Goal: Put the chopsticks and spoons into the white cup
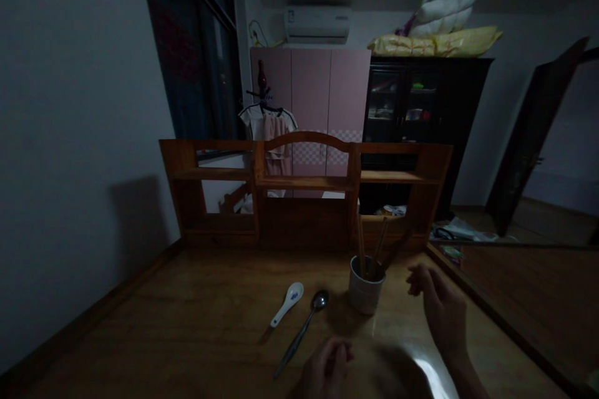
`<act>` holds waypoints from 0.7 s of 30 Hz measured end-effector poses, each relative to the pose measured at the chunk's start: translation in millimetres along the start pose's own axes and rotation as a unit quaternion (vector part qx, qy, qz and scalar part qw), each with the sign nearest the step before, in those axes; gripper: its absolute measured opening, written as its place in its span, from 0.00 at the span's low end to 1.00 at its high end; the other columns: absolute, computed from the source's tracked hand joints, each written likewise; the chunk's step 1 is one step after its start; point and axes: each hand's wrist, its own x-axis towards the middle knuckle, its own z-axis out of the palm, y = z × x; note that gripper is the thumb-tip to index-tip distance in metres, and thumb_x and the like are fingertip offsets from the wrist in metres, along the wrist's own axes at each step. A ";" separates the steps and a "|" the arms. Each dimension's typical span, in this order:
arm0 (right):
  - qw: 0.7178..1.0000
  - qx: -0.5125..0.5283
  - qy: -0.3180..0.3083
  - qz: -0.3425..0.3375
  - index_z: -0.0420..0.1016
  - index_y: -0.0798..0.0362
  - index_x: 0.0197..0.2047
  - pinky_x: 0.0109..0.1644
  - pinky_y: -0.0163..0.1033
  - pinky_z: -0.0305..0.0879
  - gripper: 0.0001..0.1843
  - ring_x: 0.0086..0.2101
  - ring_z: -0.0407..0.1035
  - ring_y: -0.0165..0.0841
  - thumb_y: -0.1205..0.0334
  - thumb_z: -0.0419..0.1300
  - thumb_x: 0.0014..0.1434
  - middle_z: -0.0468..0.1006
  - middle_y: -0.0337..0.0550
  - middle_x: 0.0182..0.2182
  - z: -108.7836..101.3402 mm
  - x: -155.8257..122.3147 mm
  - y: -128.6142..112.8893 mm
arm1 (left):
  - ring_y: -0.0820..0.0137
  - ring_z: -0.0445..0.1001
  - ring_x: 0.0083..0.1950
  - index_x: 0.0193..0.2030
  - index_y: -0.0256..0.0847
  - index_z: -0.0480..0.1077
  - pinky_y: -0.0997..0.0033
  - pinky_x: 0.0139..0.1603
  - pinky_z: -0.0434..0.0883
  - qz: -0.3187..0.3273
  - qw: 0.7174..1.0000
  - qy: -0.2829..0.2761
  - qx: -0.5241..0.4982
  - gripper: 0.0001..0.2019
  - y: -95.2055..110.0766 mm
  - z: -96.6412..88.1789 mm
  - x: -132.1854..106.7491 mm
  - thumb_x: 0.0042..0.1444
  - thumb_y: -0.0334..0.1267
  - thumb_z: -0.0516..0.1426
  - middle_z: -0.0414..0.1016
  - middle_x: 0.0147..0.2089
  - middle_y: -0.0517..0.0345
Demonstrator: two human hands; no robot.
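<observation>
My left hand (327, 365) is at the bottom of the view, its fingers curled in and nothing visible in them. Just left of it lies a metal spoon (306, 325), bowl pointing away from me. A white ceramic spoon (287, 305) with a blue mark in its bowl rests to the left of that. Right of both spoons stands a light-coloured cup (365, 295), upright, holding wooden chopsticks (362, 248) and a darker wooden utensil (395, 250). My right hand (440, 302) is raised to the right of the cup, apart from it, with bent fingers and nothing seen in them.
A wooden shelf unit (304, 184) closes off the back of the wooden table (201, 299). A wall (79, 156) runs along the left, and a raised edge (496, 305) along the right. Bright glare falls near my right forearm. The room is dim.
</observation>
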 end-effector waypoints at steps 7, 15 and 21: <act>0.980 -0.149 -0.029 -0.131 0.81 0.55 0.27 0.20 0.34 0.55 0.31 0.13 0.60 0.29 0.46 0.45 0.64 0.65 0.40 0.11 2.1 -52.6 62.2 | 0.65 0.77 0.38 0.40 0.41 0.74 0.72 0.38 0.73 0.063 0.983 0.139 0.102 0.19 1.0 -15.7 0.8 0.57 0.53 0.51 0.79 0.39 0.50; 0.960 -0.170 -0.110 -0.195 0.82 0.60 0.40 0.22 0.32 0.55 0.30 0.15 0.60 0.27 0.54 0.41 0.67 0.63 0.38 0.13 13.8 -63.9 69.0 | 0.60 0.70 0.56 0.47 0.43 0.73 0.61 0.56 0.67 0.028 0.888 0.173 0.426 0.13 8.7 -60.1 13.8 0.58 0.38 0.51 0.74 0.54 0.50; 0.973 -0.140 -0.105 -0.147 0.71 0.55 0.17 0.21 0.32 0.53 0.32 0.15 0.58 0.26 0.50 0.45 0.67 0.59 0.36 0.12 16.2 -64.3 54.7 | 0.60 0.71 0.55 0.49 0.42 0.71 0.65 0.51 0.68 0.006 0.873 0.126 0.472 0.13 2.6 -65.0 18.5 0.57 0.37 0.53 0.73 0.54 0.48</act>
